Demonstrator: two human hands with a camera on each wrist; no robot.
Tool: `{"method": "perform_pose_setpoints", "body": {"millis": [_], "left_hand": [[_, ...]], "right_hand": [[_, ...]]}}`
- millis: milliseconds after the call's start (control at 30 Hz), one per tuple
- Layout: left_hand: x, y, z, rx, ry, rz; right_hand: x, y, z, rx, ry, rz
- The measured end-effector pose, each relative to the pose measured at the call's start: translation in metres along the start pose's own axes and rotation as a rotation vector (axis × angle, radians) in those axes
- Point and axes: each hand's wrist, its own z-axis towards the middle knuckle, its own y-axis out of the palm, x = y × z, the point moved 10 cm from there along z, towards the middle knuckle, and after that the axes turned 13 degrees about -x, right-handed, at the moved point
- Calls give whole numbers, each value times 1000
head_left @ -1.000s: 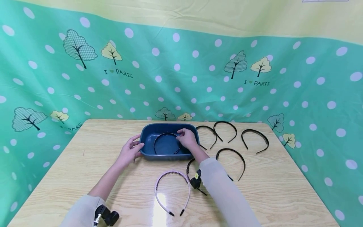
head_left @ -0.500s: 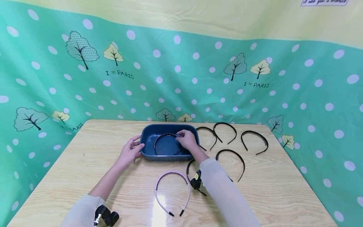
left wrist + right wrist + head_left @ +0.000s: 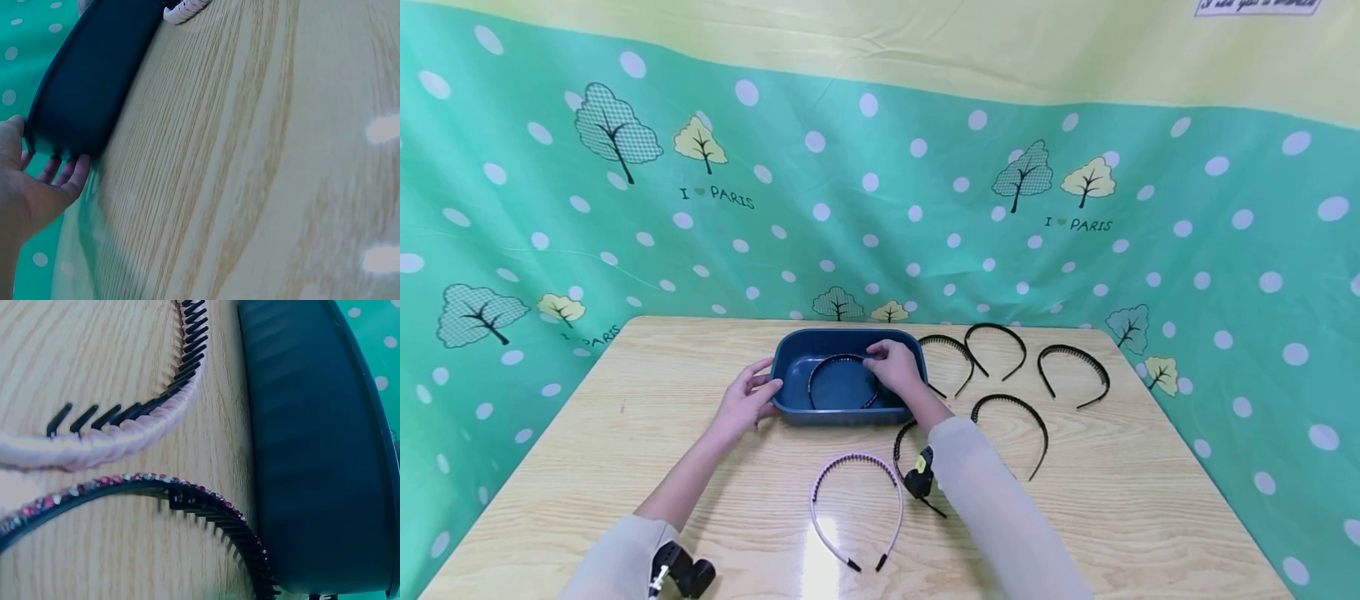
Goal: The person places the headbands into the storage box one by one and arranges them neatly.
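A dark blue rectangular plastic basin (image 3: 820, 417) stands at the back middle of the table. My left hand (image 3: 747, 396) holds its left end, thumb at the rim and fingers against the outer wall, as the left wrist view shows at the basin's end (image 3: 81, 87). Inside lies a thin dark headband (image 3: 810, 387). Over its right side is my right hand (image 3: 895, 367), reaching into the basin with thumb and index finger near the band. Whether they pinch it is too small to tell. The right hand is outside the right wrist view.
In front lies a pink headband (image 3: 853, 457) with black teeth. Beside it, partly under my right forearm, is a rhinestone-studded black headband (image 3: 112, 483). Several black toothed headbands, one of them (image 3: 1075, 348) far right, lie on the table's right half. A green patterned cloth (image 3: 880, 208) hangs behind.
My right hand has shifted very slightly up relative to the headband in the basin. The left hand, the basin and the loose headbands keep their places; the head view tilted a little.
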Motion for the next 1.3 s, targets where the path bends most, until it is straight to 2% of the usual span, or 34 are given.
{"method": "perform_pose_setpoints", "body": {"millis": [567, 800, 1067, 1300], "left_hand": [[-4, 0, 1, 9, -21, 19], [-3, 0, 0, 5, -27, 22], [-3, -1, 0, 8, -29, 35], [-3, -1, 0, 5, -35, 37]], "right_hand": [[-8, -17, -1, 10, -48, -59], [-18, -26, -3, 3, -70, -48], [-25, -51, -6, 36, -94, -39], [-22, -79, -11, 63, -87, -37]]}}
